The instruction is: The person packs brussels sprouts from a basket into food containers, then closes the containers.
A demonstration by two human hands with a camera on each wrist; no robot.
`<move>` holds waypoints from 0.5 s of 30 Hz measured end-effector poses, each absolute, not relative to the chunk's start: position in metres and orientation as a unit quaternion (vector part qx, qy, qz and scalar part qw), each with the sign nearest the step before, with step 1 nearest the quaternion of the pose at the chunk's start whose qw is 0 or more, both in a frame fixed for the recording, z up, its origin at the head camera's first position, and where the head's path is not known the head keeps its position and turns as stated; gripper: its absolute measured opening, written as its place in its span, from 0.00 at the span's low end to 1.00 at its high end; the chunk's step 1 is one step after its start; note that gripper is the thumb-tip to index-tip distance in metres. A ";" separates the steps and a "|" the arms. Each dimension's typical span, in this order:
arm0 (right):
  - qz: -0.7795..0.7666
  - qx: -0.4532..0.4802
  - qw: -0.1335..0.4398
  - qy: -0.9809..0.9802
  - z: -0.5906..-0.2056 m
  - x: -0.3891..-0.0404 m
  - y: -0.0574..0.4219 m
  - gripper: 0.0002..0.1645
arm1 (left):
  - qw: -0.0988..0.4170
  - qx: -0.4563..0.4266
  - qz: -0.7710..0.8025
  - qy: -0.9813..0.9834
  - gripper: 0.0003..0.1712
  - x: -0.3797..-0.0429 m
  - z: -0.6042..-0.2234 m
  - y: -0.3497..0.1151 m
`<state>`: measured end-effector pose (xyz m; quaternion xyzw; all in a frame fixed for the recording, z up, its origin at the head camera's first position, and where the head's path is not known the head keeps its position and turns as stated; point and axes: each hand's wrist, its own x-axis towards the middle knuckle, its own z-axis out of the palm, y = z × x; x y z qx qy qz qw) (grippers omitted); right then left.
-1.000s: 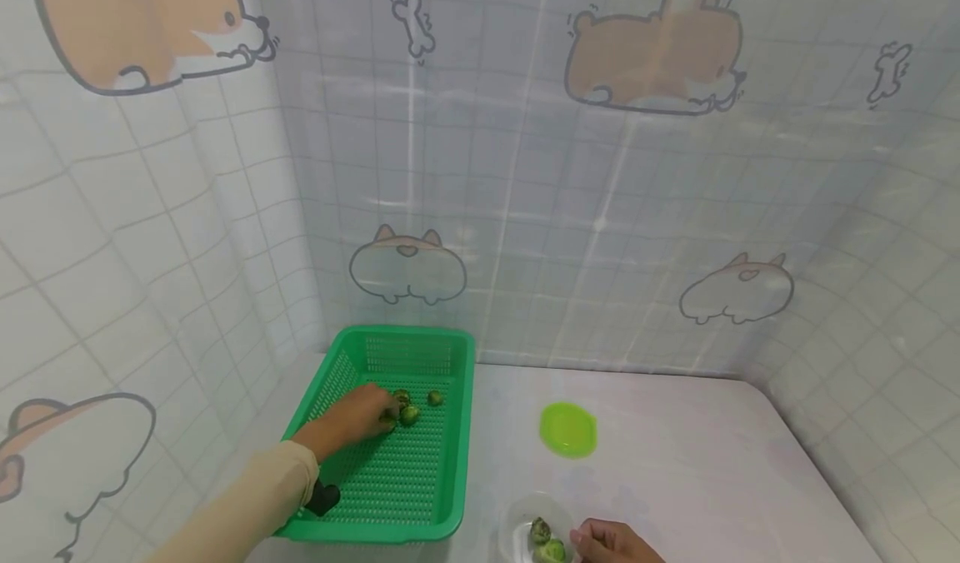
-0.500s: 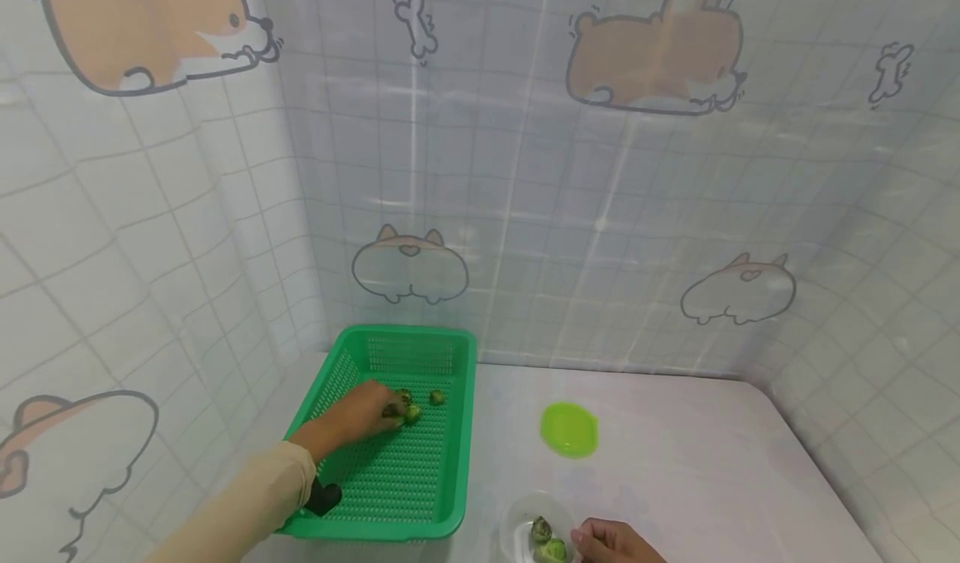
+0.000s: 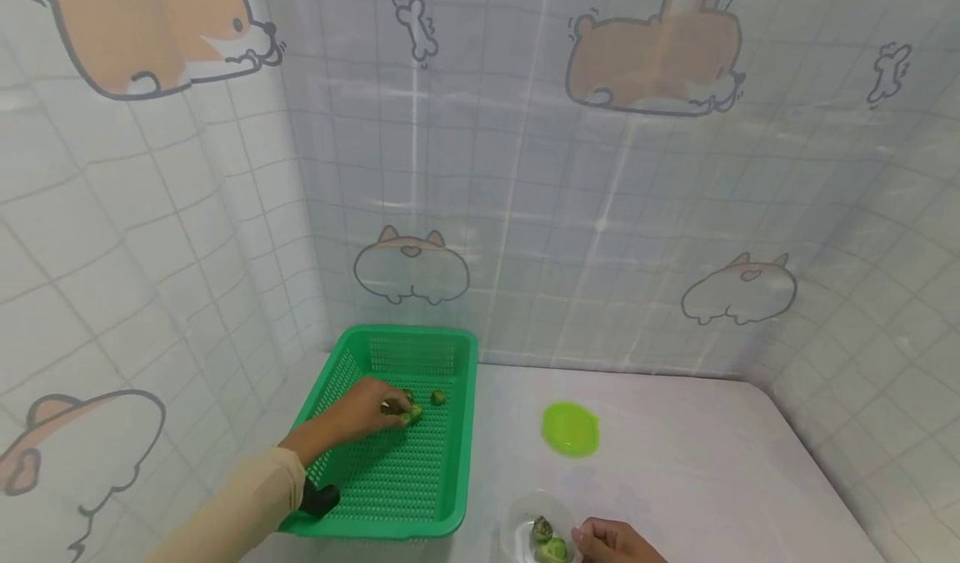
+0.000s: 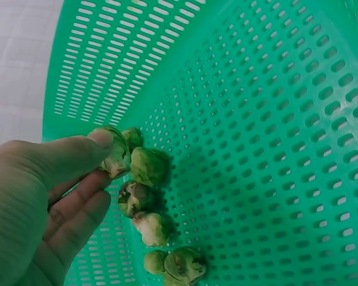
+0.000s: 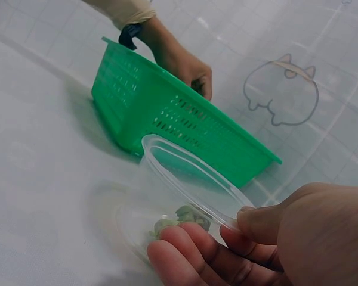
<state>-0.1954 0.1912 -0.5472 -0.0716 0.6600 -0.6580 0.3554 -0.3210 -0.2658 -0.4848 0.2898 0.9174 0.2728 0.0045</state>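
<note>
My left hand (image 3: 369, 409) reaches into a green plastic basket (image 3: 467, 455) with slotted sides. In the left wrist view its thumb and fingers pinch a Brussels sprout (image 4: 116, 156), held next to several other sprouts (image 4: 149, 167) lying along the basket's side. Thumb and fingers of my right hand (image 3: 617, 540) hold the rim of a clear round plastic tub (image 5: 148, 193) on the table. Inside the tub are a couple of sprouts (image 3: 552, 550), partly hidden by the fingers in the right wrist view.
A bright green lid (image 3: 570, 430) lies on the white table (image 3: 675, 446), beyond the tub and right of the basket. Cloth walls with a printed dog pattern (image 3: 412, 267) enclose the table at the back and both sides. A black strap (image 3: 320, 500) sits at the left wrist.
My left hand has shifted slightly to the right inside the basket, its fingers now over the sprouts there. The right hand and the tub stay in place.
</note>
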 end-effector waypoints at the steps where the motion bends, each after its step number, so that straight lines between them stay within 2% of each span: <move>1: -0.657 -0.072 0.356 0.660 -0.547 -0.195 0.191 0.22 | 0.004 0.292 0.278 0.915 0.11 -0.320 -0.485 -0.266; 15: -0.658 -0.077 0.354 0.660 -0.546 -0.196 0.192 0.22 | 0.017 0.279 0.335 0.900 0.10 -0.310 -0.472 -0.259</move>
